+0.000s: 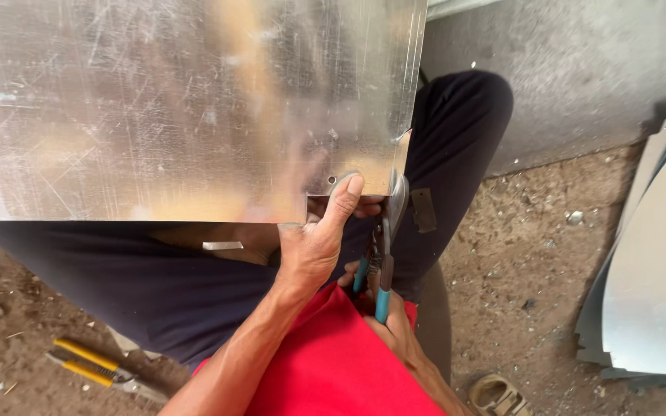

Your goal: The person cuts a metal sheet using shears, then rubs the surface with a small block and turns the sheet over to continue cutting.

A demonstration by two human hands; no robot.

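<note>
Right now my left hand [314, 246] pinches the notched corner of the scratched shiny sheet-metal panel [186, 108] across my lap, at twelve o'clock. My right hand [391, 320] grips blue-handled tin snips [383, 258] at that corner. Loosen the pinch and I reckon the blades wander, or the raw edge nicks my thumb.

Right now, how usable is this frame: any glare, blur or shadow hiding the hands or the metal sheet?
Head view: the metal sheet is scratched and carries hazy warm reflections, washed out near its lower left; the left hand is sharp and evenly lit; the right hand lies partly in shade behind the blue-handled snips; the dirt ground is clear, daylight soft.
</note>
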